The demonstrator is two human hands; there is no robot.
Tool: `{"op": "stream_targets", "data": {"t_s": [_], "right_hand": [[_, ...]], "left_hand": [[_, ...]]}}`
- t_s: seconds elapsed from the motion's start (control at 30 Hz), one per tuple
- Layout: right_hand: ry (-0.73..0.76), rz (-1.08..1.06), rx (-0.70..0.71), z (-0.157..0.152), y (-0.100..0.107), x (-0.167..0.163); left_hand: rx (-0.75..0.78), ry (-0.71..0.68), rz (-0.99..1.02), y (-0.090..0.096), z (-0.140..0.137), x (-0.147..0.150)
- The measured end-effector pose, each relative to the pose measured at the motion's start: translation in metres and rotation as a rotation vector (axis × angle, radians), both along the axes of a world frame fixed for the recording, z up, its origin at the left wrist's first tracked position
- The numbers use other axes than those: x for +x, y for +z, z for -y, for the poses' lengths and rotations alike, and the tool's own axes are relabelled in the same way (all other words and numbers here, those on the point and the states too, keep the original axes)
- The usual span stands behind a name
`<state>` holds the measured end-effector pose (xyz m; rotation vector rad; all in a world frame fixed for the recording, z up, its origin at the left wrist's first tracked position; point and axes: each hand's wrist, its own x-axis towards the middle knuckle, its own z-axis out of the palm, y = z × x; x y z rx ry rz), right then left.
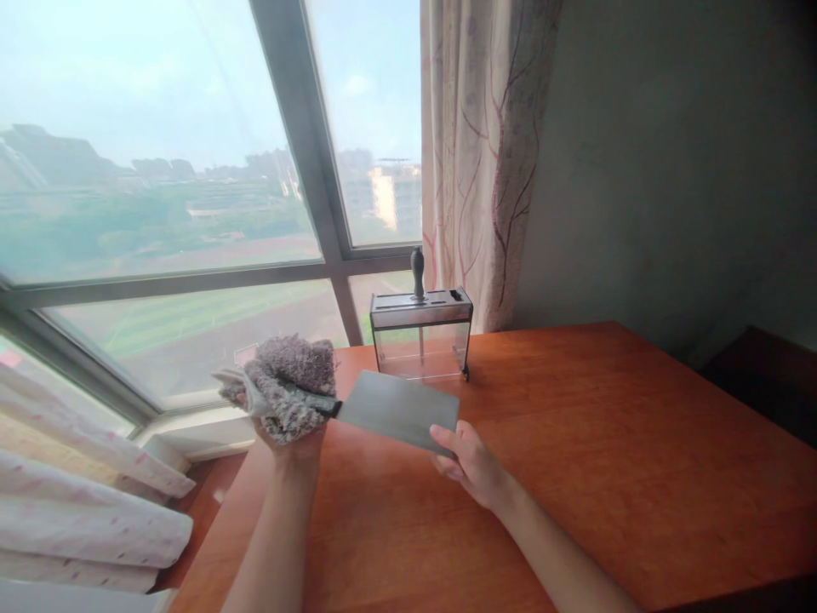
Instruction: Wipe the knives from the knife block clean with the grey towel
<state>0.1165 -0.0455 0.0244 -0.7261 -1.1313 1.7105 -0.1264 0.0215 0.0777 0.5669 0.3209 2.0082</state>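
A cleaver (401, 409) is held up above the table, its broad grey blade between my two hands. My left hand (297, 438) is closed around a fluffy grey cloth (290, 370), which wraps the cleaver's handle; most of those fingers are hidden by the cloth. A short dark piece of the handle shows where it meets the blade. My right hand (469, 460) pinches the blade's far right end, thumb on top and fingers beneath. Just beyond the blade stands a clear-sided knife block (421, 315) with a dark knob-like handle (417, 271) sticking up from its top.
The reddish-brown wooden table (613, 460) spreads below and to the right. A large window (159, 204) fills the left and back, with a patterned curtain (488, 153) beside it. Another curtain (82, 511) hangs at lower left. A grey wall (664, 170) is at right.
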Motion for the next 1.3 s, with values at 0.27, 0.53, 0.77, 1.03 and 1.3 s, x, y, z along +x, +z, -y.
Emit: {"op": "stream_targets", "data": {"t_s": [0.27,0.53,0.77,1.03,1.3], "right_hand": [[-0.038,-0.322,-0.209,-0.012,-0.017,0.002],[0.005,-0.202,-0.125,-0.009,-0.012,0.000],[-0.068,0.163,0.099,-0.001,-0.006,-0.001],[-0.102,0.605,0.435,-0.004,-0.019,0.005],[-0.245,0.972,0.959,-0.005,-0.018,0.012]], "left_hand": [[-0.243,-0.138,0.020,-0.019,0.004,0.024],[-0.241,-0.156,0.030,-0.006,0.005,0.028],[-0.320,-0.139,0.084,-0.004,0.001,0.027],[-0.324,-0.125,0.090,-0.014,-0.009,0.024],[-0.563,0.018,0.060,-0.029,-0.016,0.025]]}}
